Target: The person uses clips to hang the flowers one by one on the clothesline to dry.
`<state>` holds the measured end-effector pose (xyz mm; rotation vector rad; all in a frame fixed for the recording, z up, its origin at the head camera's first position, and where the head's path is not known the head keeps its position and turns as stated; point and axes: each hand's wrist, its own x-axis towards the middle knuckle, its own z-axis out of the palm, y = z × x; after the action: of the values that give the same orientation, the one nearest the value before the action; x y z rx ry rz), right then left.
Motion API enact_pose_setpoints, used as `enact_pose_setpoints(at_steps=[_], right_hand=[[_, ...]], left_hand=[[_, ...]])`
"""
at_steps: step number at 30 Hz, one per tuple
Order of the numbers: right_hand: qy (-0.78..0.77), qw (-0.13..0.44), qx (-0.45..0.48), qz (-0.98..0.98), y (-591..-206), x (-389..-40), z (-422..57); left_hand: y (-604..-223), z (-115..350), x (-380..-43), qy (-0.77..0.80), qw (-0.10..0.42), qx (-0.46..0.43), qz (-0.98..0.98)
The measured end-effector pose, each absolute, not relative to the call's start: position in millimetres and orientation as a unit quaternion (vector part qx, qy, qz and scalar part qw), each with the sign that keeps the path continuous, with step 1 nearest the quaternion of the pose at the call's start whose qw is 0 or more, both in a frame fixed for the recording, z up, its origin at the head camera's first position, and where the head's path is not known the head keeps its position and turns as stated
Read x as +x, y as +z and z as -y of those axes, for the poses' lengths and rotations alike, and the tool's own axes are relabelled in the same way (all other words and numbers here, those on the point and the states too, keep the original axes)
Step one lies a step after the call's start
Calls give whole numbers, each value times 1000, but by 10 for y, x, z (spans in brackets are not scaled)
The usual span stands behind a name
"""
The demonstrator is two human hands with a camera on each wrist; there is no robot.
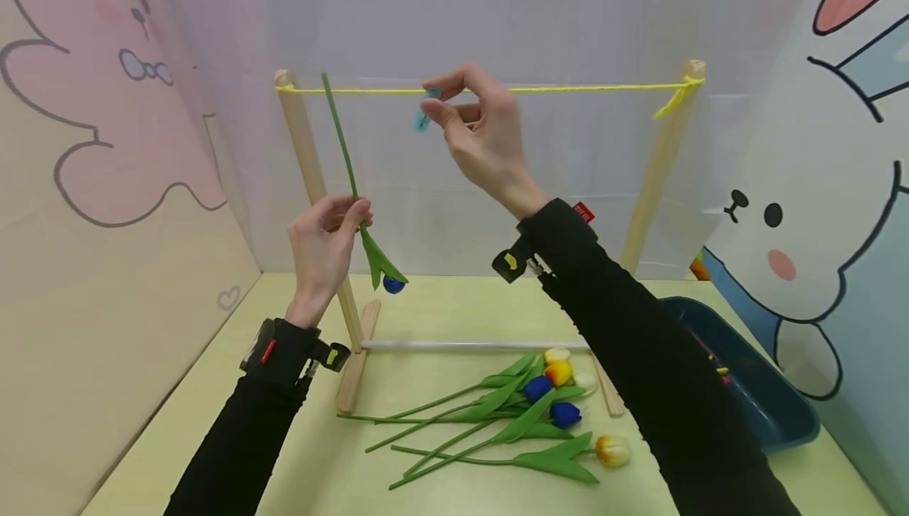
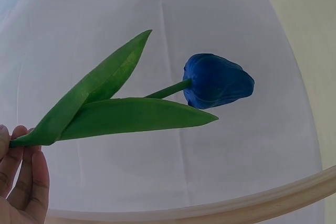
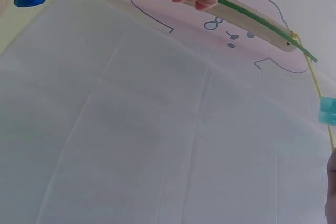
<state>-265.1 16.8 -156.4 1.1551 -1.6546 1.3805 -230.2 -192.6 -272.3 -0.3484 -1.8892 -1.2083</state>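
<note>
- Left hand (image 1: 323, 244) pinches the blue flower (image 2: 218, 81) by its stem (image 1: 342, 137), upside down.
- Right hand (image 1: 486, 133), I see, pinches a light-blue clip (image 1: 423, 120) by the yellow string (image 1: 596, 88).

Plastic clip (image 1: 422, 121), smooth wooden post (image 1: 304, 141), plastic basin (image 1: 770, 401)

The head view looks forward and down over the tabletop (image 1: 305, 461); the left-wrist view faces the blue tulip (image 2: 218, 82) at close range; the right-wrist view looks across from farther off; all three share that tulip.
</note>
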Motion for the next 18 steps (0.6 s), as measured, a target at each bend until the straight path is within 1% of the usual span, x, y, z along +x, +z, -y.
enact_pose_setpoints(at_steps=[4,11,18], right_hand=[[542,340,432,636,-1457,-2658,-57],[584,317,404,629,-1308,-2656,153],[604,318,365,633,-1196,-2684,401]], left_hand=[[-2715,1932,-2303,-481,422,-139,756],[-2713,1944,-2316,-480,421,-133,758],[-2726,1976,-2334,-478,416,-126,763]])
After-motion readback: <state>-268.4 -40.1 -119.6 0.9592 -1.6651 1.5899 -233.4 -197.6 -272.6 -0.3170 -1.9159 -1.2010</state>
